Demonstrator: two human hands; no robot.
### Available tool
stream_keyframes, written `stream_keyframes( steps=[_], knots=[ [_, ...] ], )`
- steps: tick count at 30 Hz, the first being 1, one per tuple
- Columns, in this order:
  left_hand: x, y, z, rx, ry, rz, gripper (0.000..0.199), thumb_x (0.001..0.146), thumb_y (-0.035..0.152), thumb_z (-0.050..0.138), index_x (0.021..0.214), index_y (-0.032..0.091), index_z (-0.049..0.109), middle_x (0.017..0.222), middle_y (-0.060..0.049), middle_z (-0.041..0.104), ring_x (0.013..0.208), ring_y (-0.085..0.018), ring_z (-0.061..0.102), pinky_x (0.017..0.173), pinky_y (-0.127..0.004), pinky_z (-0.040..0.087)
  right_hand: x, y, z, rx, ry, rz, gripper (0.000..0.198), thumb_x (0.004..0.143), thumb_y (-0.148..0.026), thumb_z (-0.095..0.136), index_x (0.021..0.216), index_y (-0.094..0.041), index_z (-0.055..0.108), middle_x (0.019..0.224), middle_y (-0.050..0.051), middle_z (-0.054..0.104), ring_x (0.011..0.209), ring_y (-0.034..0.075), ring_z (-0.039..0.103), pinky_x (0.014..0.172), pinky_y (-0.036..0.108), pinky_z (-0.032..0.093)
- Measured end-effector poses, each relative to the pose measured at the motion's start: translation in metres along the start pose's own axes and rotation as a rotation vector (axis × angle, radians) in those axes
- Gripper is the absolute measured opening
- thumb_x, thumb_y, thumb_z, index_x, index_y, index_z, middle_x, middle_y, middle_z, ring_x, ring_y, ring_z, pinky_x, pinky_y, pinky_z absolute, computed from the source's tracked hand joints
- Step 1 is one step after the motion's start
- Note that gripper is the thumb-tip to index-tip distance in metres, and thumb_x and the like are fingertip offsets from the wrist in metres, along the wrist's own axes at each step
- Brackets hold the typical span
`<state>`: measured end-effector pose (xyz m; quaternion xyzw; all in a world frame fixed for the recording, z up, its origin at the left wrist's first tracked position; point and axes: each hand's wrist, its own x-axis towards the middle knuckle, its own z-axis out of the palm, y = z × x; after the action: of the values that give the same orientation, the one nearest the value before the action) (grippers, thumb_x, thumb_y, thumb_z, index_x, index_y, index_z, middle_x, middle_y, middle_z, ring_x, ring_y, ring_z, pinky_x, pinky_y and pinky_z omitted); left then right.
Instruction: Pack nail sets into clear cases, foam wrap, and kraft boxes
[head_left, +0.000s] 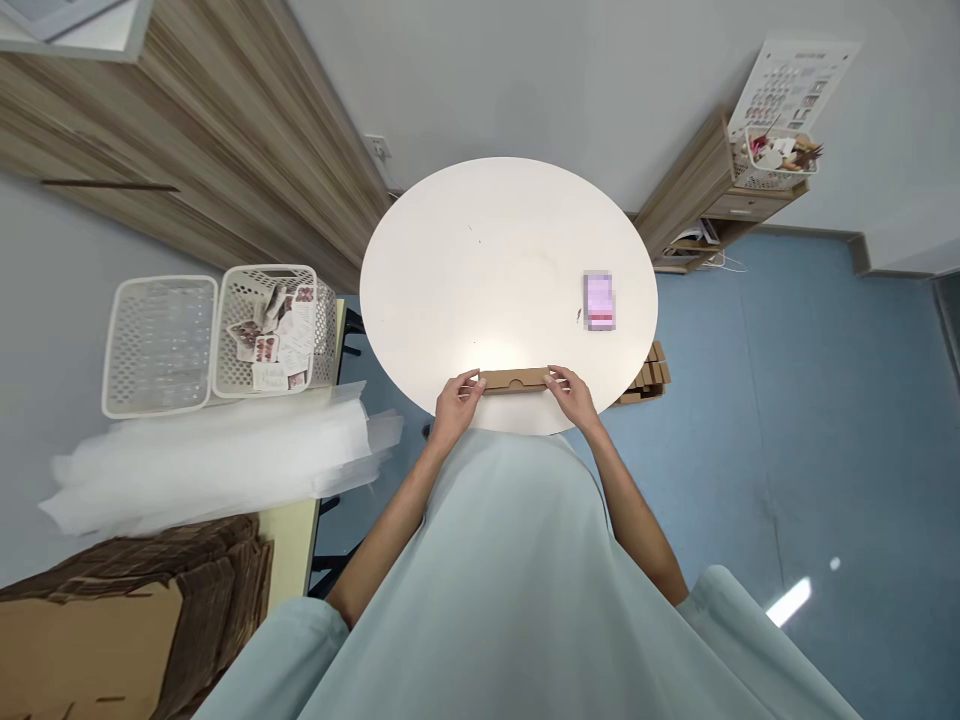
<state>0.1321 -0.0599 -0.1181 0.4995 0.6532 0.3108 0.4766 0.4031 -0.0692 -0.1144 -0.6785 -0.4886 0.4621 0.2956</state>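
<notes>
A long, narrow brown cardboard box (514, 380) lies near the front edge of the white oval table (495, 250), its lid side with a half-round notch turned toward me. At its left end my left hand (459, 400) grips the box between thumb and fingers. My right hand (571, 396) grips the opposite end in the same way. On the right part of the tabletop lies a small pink-purple item (599, 301), blurred into blocks, so its kind cannot be made out.
To the left, a side table (289, 545) bears two white plastic baskets (160, 410) (262, 391), a roll of white wrapping sheet (217, 455) and stacked flat cardboard (90, 650). Small cardboard boxes (646, 378) sit below the table's right edge. A wooden cabinet (701, 180) stands behind right.
</notes>
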Motion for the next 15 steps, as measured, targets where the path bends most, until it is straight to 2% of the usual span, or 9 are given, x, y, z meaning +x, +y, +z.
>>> stream_keyframes(
  steps=[6,15],
  knots=[
    [0.002,-0.007,0.005,-0.018,-0.005,0.013,0.039,0.098,0.048,0.066,0.128,0.025,0.071,0.113,-0.007,0.071,0.105,-0.02,0.07,0.092,-0.033,0.059,0.004,0.009,0.006,-0.003,-0.013,-0.026,0.053,0.099,-0.059,0.058,0.14,-0.027,0.067,0.121,0.008,0.069,0.096,0.02,0.066,0.087,0.035,0.058],
    [0.001,-0.009,0.012,-0.029,0.015,-0.012,0.034,0.097,0.045,0.066,0.124,0.025,0.068,0.111,-0.007,0.068,0.106,-0.02,0.068,0.089,-0.032,0.059,0.004,0.012,0.014,-0.017,0.023,-0.053,0.049,0.101,-0.056,0.054,0.137,-0.024,0.066,0.117,0.009,0.065,0.096,0.02,0.065,0.079,0.032,0.055]
  ],
)
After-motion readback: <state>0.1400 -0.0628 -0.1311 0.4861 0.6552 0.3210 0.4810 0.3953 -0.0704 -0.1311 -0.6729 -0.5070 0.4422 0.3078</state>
